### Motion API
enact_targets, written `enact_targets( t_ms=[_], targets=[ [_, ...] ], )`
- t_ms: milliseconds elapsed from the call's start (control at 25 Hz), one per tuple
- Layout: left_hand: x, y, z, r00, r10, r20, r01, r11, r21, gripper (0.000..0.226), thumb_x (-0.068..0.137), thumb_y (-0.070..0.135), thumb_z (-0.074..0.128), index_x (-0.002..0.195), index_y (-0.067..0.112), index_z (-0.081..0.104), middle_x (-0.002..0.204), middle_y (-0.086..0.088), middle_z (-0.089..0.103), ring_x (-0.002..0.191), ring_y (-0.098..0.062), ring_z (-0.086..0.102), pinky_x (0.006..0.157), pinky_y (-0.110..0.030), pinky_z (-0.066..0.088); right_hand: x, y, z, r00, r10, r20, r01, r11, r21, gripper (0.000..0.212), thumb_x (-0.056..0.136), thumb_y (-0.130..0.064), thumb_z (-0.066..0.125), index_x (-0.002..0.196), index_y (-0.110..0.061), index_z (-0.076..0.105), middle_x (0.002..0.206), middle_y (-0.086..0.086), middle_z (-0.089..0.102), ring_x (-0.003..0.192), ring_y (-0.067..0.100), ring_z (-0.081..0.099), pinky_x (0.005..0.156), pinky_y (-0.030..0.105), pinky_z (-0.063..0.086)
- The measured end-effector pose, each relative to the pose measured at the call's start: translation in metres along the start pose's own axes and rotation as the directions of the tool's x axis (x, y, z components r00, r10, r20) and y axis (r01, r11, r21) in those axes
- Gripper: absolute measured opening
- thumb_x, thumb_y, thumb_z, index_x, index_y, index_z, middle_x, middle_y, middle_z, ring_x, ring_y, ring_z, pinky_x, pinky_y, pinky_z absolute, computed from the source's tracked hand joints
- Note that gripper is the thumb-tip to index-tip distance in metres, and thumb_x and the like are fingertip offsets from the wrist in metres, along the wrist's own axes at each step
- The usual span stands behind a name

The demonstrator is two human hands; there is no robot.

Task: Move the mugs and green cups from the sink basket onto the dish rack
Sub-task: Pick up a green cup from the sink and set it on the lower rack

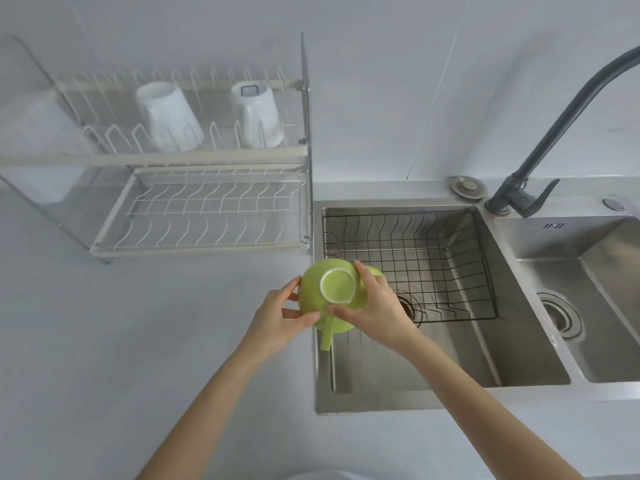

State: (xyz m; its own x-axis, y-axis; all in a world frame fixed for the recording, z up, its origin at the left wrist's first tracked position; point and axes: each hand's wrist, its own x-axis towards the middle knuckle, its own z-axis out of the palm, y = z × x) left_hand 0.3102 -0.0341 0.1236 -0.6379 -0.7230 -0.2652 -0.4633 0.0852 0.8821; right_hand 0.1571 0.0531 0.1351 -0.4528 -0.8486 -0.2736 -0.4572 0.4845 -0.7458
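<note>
A green cup [337,285] is held upside down above the left edge of the sink, its pale base ring facing me and its handle pointing down toward me. My left hand [281,319] grips its left side and my right hand [379,308] grips its right side. A bit of green shows behind my right hand; I cannot tell whether it is a second cup. Two white mugs [168,116] [258,114] stand upside down on the upper tier of the white dish rack [194,157]. The black wire sink basket [433,258] holds nothing that I can see.
The rack's lower tier [207,220] holds no dishes. A dark faucet [568,109] arches over the right of the steel sink [512,306], with a second basin [595,292] and its drain beside it. Grey countertop [121,341] spreads left of the sink.
</note>
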Motion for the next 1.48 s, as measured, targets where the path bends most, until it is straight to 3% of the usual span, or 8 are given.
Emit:
enact_targets(
  t_ms=[240, 400, 560, 840, 1000, 1160, 1360, 1480],
  targets=[
    [-0.006, -0.022, -0.05, 0.997, 0.083, -0.005, -0.081, 0.984, 0.161, 0.08, 0.072, 0.019, 0.073, 0.139, 0.017, 0.028, 0.134, -0.005, 0.036, 0.085, -0.014, 0.06, 0.075, -0.018, 0.045, 0.008, -0.037, 0.041, 0.999, -0.028, -0.014, 0.028, 0.999, -0.021, 0.095, 0.069, -0.043, 0.072, 0.144, -0.023, 0.017, 0.139, 0.012, 0.039, 0.13, 0.027, 0.035, 0.106, 0.036, 0.032],
    [0.002, -0.036, -0.079, 0.988, 0.143, -0.055, -0.131, 0.973, 0.19, 0.08, 0.071, 0.023, 0.074, 0.137, 0.018, 0.029, 0.134, -0.003, 0.035, 0.083, -0.012, 0.059, 0.063, -0.005, 0.042, 0.021, -0.063, 0.06, 0.998, -0.06, -0.031, 0.059, 0.997, -0.048, 0.093, 0.07, -0.046, 0.071, 0.144, -0.024, 0.017, 0.141, 0.009, 0.04, 0.13, 0.025, 0.037, 0.103, 0.034, 0.033],
    [0.016, -0.042, -0.101, 0.977, 0.196, -0.087, -0.177, 0.965, 0.193, 0.079, 0.071, 0.024, 0.074, 0.137, 0.016, 0.03, 0.138, -0.003, 0.037, 0.081, -0.011, 0.057, 0.062, 0.001, 0.039, 0.038, -0.089, 0.069, 0.995, -0.088, -0.045, 0.084, 0.993, -0.082, 0.093, 0.073, -0.043, 0.069, 0.145, -0.024, 0.013, 0.143, 0.01, 0.035, 0.131, 0.027, 0.035, 0.102, 0.033, 0.032],
    [0.058, -0.035, -0.122, 0.977, 0.192, -0.093, -0.17, 0.964, 0.203, 0.085, 0.075, 0.019, 0.071, 0.141, 0.017, 0.018, 0.141, -0.008, 0.036, 0.086, -0.02, 0.062, 0.071, -0.01, 0.036, 0.082, -0.118, 0.069, 0.995, -0.096, -0.026, 0.091, 0.985, -0.148, 0.093, 0.076, -0.036, 0.068, 0.145, -0.018, 0.008, 0.145, 0.013, 0.029, 0.133, 0.031, 0.03, 0.107, 0.039, 0.029],
    [0.085, -0.029, -0.132, 0.982, 0.173, -0.079, -0.148, 0.956, 0.252, 0.085, 0.073, 0.02, 0.072, 0.141, 0.014, 0.02, 0.141, -0.011, 0.04, 0.093, -0.027, 0.064, 0.069, -0.009, 0.034, 0.111, -0.123, 0.061, 0.999, -0.031, -0.009, 0.029, 0.982, -0.184, 0.093, 0.075, -0.039, 0.069, 0.145, -0.019, 0.011, 0.142, 0.015, 0.036, 0.129, 0.031, 0.036, 0.099, 0.035, 0.035],
    [0.108, -0.022, -0.134, 0.985, 0.161, -0.062, -0.131, 0.931, 0.341, 0.084, 0.073, 0.027, 0.072, 0.14, 0.014, 0.023, 0.137, -0.008, 0.049, 0.096, -0.025, 0.064, 0.082, -0.026, 0.042, 0.14, -0.125, 0.051, 0.999, 0.001, 0.039, 0.008, 0.973, -0.23, 0.089, 0.074, -0.039, 0.07, 0.143, -0.017, 0.018, 0.138, 0.015, 0.042, 0.123, 0.031, 0.042, 0.084, 0.028, 0.034],
    [0.131, -0.02, -0.133, 0.99, 0.129, -0.058, -0.101, 0.931, 0.35, 0.074, 0.071, 0.033, 0.072, 0.132, 0.016, 0.035, 0.111, -0.012, 0.066, 0.098, -0.03, 0.062, 0.082, -0.036, 0.049, 0.168, -0.125, 0.045, 0.996, 0.04, 0.074, -0.022, 0.975, -0.223, 0.084, 0.076, -0.034, 0.069, 0.142, -0.013, 0.022, 0.14, 0.011, 0.044, 0.125, 0.029, 0.043, 0.089, 0.029, 0.035],
    [0.141, -0.02, -0.131, 0.994, 0.096, -0.05, -0.073, 0.935, 0.346, 0.069, 0.072, 0.036, 0.07, 0.13, 0.015, 0.039, 0.11, -0.011, 0.066, 0.094, -0.03, 0.062, 0.079, -0.037, 0.048, 0.178, -0.124, 0.046, 0.997, 0.039, 0.073, -0.025, 0.983, -0.184, 0.084, 0.077, -0.03, 0.068, 0.143, -0.011, 0.019, 0.142, 0.011, 0.041, 0.127, 0.028, 0.041, 0.091, 0.028, 0.035]
  ],
)
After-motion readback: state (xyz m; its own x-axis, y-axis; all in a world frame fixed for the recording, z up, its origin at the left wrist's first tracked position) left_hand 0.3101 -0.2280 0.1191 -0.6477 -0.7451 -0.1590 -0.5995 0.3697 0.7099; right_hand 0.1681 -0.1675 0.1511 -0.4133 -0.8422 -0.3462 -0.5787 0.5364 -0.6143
